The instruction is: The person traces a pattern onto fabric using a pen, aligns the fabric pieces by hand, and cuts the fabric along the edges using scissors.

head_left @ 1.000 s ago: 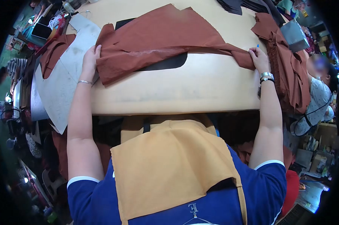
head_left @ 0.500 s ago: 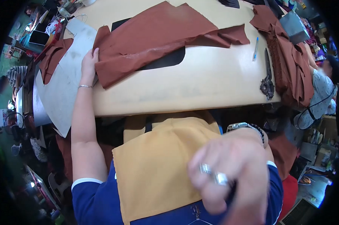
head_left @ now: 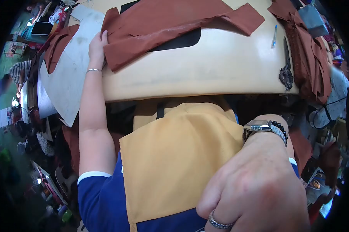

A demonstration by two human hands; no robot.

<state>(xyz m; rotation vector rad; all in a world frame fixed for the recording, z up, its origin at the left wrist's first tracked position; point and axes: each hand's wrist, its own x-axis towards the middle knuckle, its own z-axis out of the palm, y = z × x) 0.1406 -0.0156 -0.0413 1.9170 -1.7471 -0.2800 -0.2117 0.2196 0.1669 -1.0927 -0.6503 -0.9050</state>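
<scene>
rust-brown fabric (head_left: pixel 163 27), creased, spread flat on table

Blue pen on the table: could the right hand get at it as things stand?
Probably yes. The right hand is drawn back near the chest, but bare tabletop lies before the blue pen; only the scissors lie beside it.

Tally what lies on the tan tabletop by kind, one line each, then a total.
Rust-brown fabric piece under the left hand: 1
Heap of rust-brown fabric: 1
Blue pen: 1
Dark scissors: 1
Black pattern piece: 1
Total: 5
</scene>
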